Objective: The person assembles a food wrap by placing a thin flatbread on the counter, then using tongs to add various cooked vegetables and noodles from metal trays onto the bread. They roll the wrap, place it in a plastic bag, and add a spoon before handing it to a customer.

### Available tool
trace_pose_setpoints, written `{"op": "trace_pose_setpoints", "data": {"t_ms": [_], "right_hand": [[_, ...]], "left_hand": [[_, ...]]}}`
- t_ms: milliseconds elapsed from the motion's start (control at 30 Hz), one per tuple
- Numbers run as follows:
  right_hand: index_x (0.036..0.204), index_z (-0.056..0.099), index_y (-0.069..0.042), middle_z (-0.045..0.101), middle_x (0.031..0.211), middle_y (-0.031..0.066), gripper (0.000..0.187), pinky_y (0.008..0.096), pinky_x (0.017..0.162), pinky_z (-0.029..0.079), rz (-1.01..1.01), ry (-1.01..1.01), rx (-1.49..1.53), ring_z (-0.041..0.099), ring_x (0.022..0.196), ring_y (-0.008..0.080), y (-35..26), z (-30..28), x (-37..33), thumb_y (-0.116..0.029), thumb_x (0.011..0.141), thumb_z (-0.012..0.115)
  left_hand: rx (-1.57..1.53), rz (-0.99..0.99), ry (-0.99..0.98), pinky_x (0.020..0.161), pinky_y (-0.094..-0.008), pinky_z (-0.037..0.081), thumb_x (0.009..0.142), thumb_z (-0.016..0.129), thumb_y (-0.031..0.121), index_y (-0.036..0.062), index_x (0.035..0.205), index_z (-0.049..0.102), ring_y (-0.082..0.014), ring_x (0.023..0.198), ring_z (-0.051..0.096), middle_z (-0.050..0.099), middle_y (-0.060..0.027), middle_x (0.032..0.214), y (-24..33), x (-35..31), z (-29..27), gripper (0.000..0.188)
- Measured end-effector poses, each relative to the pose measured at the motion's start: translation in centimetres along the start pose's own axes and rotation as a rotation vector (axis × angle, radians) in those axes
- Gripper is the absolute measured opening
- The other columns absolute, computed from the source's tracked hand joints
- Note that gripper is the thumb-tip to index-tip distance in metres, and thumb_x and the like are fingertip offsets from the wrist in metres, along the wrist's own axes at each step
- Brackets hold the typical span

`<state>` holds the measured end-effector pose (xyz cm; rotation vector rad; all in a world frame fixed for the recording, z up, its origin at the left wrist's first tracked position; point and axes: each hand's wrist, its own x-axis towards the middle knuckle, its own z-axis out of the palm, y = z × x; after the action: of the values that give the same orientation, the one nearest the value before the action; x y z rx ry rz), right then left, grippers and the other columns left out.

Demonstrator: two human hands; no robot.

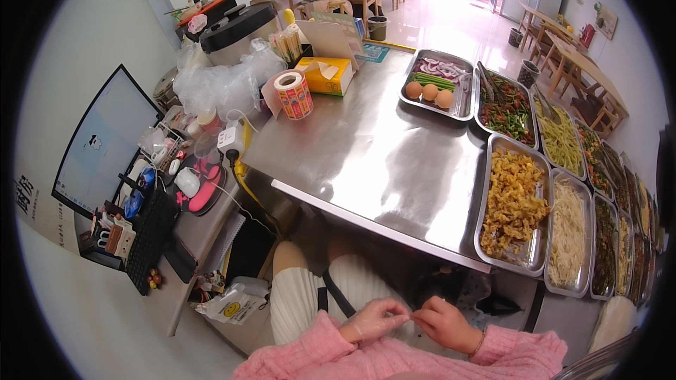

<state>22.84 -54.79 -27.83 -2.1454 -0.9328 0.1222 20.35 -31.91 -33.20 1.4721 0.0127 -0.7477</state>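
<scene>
Pinching something tiny between my hands, low over my lap

My left hand and right hand meet fingertip to fingertip, closed on something too small to make out. It sits well below the steel surface; I judge a loose pinch could drop it onto my white skirt.

Site: small eatery, serving counter. I log a stainless steel counter lined with metal trays of cooked dishes, a tray of eggs, a till screen, and wooden dining tables beyond.
</scene>
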Motion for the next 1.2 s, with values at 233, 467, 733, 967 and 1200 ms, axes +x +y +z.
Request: {"op": "trace_pose_setpoints", "data": {"t_ms": [233, 467, 733, 967, 1200], "right_hand": [[0.097, 0.074, -0.007, 0.060, 0.089, 0.0077, 0.019, 0.0348, 0.064, 0.053, 0.009, 0.060, 0.061, 0.064, 0.073, 0.0254, -0.3, 0.0, 0.2, -0.008, 0.080, 0.082], [0.095, 0.071, -0.005, 0.065, 0.097, 0.0092, 0.016, 0.0347, 0.070, 0.056, 0.011, 0.051, 0.191, 0.068, 0.081, 0.0278, -0.8, 0.1, 0.2, -0.005, 0.082, 0.079], [0.095, 0.067, -0.003, 0.069, 0.091, 0.0130, 0.013, 0.0367, 0.073, 0.056, 0.127, -0.138, 0.330, 0.070, 0.084, 0.0311, -0.9, 0.4, -0.3, -0.004, 0.085, 0.076], [0.099, 0.070, -0.006, 0.070, 0.089, 0.0123, 0.012, 0.0391, 0.069, 0.056, 0.047, -0.155, 0.180, 0.069, 0.078, 0.0326, 0.3, 0.7, 0.2, -0.006, 0.087, 0.073], [0.098, 0.073, -0.011, 0.072, 0.082, 0.0054, 0.012, 0.0372, 0.065, 0.053, -0.047, -0.185, 0.008, 0.070, 0.072, 0.0265, 0.9, 0.7, 0.0, -0.012, 0.086, 0.073]], "left_hand": [[-0.104, 0.048, -0.073, 0.083, -0.0268, 0.049, 0.100, 0.068, 0.017, 0.0024, 0.107, 0.069, -0.0082, 0.092, 0.059, 0.066, -0.0005, 0.102, 0.0, 0.0, -0.4, 0.016], [-0.300, -0.055, -0.137, 0.087, -0.0241, 0.046, 0.102, 0.065, 0.018, 0.0038, 0.113, 0.066, -0.0065, 0.098, 0.056, 0.064, 0.0023, 0.102, -0.3, -0.1, 0.3, 0.017], [-0.299, 0.029, 0.036, 0.088, -0.0255, 0.048, 0.103, 0.064, 0.017, 0.0045, 0.108, 0.064, -0.0072, 0.098, 0.057, 0.063, 0.0021, 0.101, -1.5, -0.1, -1.0, 0.014], [-0.372, -0.014, 0.081, 0.091, -0.0270, 0.049, 0.104, 0.063, 0.018, 0.0049, 0.110, 0.063, -0.0089, 0.098, 0.060, 0.064, 0.0010, 0.102, -2.6, 0.1, -1.9, 0.014], [-0.344, 0.039, 0.091, 0.092, -0.0270, 0.049, 0.105, 0.061, 0.020, 0.0054, 0.111, 0.062, -0.0090, 0.100, 0.059, 0.064, 0.0009, 0.104, -2.5, 0.1, -2.3, 0.016]]}}
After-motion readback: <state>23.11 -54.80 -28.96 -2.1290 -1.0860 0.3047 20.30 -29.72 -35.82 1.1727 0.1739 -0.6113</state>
